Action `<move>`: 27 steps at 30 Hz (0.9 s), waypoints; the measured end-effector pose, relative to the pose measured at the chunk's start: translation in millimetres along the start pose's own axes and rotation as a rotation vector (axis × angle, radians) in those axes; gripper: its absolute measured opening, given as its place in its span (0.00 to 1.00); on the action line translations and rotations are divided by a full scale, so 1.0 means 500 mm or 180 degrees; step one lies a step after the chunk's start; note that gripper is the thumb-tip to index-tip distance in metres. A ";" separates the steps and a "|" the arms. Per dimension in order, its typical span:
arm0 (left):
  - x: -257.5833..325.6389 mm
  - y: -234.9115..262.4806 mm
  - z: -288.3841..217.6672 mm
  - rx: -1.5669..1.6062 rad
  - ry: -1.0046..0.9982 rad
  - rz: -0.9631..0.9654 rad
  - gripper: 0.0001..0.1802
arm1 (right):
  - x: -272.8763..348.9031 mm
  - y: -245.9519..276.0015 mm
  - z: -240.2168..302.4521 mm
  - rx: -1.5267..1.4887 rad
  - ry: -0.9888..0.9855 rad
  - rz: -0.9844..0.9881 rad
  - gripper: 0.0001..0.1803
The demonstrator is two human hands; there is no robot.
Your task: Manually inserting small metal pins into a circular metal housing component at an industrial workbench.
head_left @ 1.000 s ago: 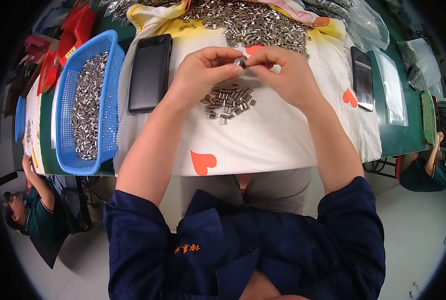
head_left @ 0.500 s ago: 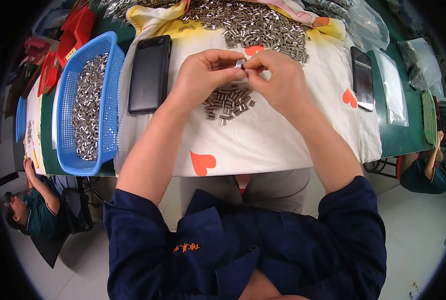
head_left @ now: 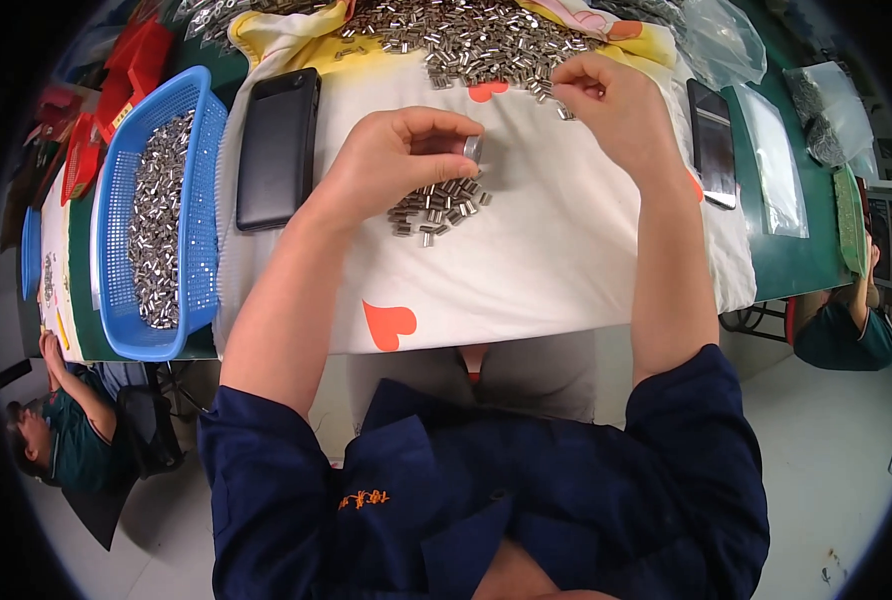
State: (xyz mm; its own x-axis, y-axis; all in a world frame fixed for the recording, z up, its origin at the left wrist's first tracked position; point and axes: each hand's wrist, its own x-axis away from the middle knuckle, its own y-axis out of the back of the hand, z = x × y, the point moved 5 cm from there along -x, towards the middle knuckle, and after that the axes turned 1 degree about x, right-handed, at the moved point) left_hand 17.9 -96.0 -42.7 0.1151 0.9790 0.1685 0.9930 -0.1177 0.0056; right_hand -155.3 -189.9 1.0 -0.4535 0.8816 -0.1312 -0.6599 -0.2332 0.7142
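A view from above of a person seated at a table covered by a white cloth (head_left: 526,290) with orange hearts. All places here are given relative to that cloth.

Off its left edge stands a blue basket (head_left: 198,240), partly filled with small silver metal sleeves. On the cloth's left part lies a dark phone (head_left: 278,148), face down.

Near the cloth's middle, the left hand (head_left: 396,160) is curled, thumb and forefinger pinched on one short metal sleeve (head_left: 473,148). Just below that hand sits a small pile (head_left: 436,205) of the same sleeves, lying loose.

Along the cloth's far edge spreads a big heap (head_left: 466,38) of sleeves. The right hand (head_left: 611,100) reaches to the heap's near right rim, its fingertips drawn together over the pieces there; whether they already grasp one cannot be told.

At the cloth's right edge lies a second phone (head_left: 711,140), and beyond it clear plastic bags (head_left: 776,170) on a green table.

Judging by the piles, the work is early to midway: the basket holds a fair share and the small pile is modest, while the big heap remains by far the largest.
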 end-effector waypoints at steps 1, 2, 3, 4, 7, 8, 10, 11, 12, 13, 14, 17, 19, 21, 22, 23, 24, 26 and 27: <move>0.002 -0.002 0.002 0.0065 -0.0007 0.0105 0.15 | 0.000 0.003 -0.007 0.0213 -0.0013 0.0103 0.08; 0.002 -0.004 0.001 0.0069 -0.0013 0.0127 0.15 | 0.000 0.003 -0.015 0.0225 -0.0027 0.0089 0.08; 0.002 -0.004 0.000 0.0041 -0.0004 0.0090 0.15 | -0.001 -0.003 -0.023 0.0611 0.0056 0.0153 0.07; 0.000 -0.003 -0.001 0.0012 0.0006 0.0051 0.15 | -0.001 -0.007 -0.026 0.0997 0.0139 0.0219 0.07; 0.001 -0.004 0.000 0.0212 -0.0030 0.0093 0.15 | 0.009 -0.015 -0.019 0.1106 -0.0037 0.0329 0.07; 0.000 -0.004 0.000 0.0212 -0.0027 0.0092 0.15 | 0.010 -0.018 -0.019 0.1104 -0.0039 0.0332 0.07; -0.001 -0.004 -0.001 0.0039 -0.0056 0.0067 0.15 | 0.013 -0.025 -0.015 0.1360 0.0238 0.0273 0.07; -0.001 -0.002 -0.001 0.0036 -0.0053 0.0059 0.15 | 0.015 -0.030 -0.016 0.1353 0.0244 0.0277 0.07; 0.000 -0.002 0.000 0.0058 -0.0023 0.0073 0.16 | 0.017 -0.034 -0.011 0.1329 0.0415 0.0200 0.06; 0.000 -0.002 0.001 0.0080 0.0006 0.0087 0.16 | 0.019 -0.036 -0.005 0.1303 0.0587 0.0124 0.05; -0.001 -0.002 0.002 0.0081 0.0007 0.0084 0.16 | 0.019 -0.039 -0.003 0.1302 0.0589 0.0127 0.05; -0.003 0.004 0.003 0.0130 -0.0127 -0.0048 0.15 | 0.019 -0.048 0.011 0.1281 0.0618 0.0120 0.05; -0.006 0.007 0.002 0.0383 -0.0198 -0.0057 0.15 | 0.024 -0.045 0.036 0.0487 0.0632 -0.0015 0.05; -0.007 0.011 0.004 0.0383 -0.0209 -0.0121 0.16 | 0.032 -0.051 0.055 -0.0150 0.0502 0.0254 0.06; -0.006 0.013 0.005 0.0380 -0.0224 -0.0177 0.16 | 0.036 -0.061 0.060 -0.0782 0.0362 0.0514 0.06; -0.007 0.014 0.005 0.0382 -0.0225 -0.0174 0.16 | 0.038 -0.067 0.063 -0.0780 0.0360 0.0513 0.06; -0.008 0.015 0.005 0.0468 -0.0275 -0.0200 0.16 | 0.040 -0.072 0.068 -0.0863 0.0503 0.0489 0.06; -0.008 0.017 0.003 0.0553 -0.0324 -0.0228 0.16 | 0.043 -0.079 0.074 -0.0948 0.0646 0.0465 0.06; -0.008 0.016 0.002 0.0560 -0.0313 -0.0220 0.16 | 0.043 -0.083 0.074 -0.0971 0.0594 0.0489 0.06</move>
State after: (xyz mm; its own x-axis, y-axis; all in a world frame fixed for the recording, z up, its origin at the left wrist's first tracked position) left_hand 25.6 -100.4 -44.5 0.0399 0.9963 0.0767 0.9868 -0.0272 -0.1597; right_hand -115.7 -146.4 -5.9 -0.6435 0.7436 -0.1815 -0.7109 -0.4927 0.5018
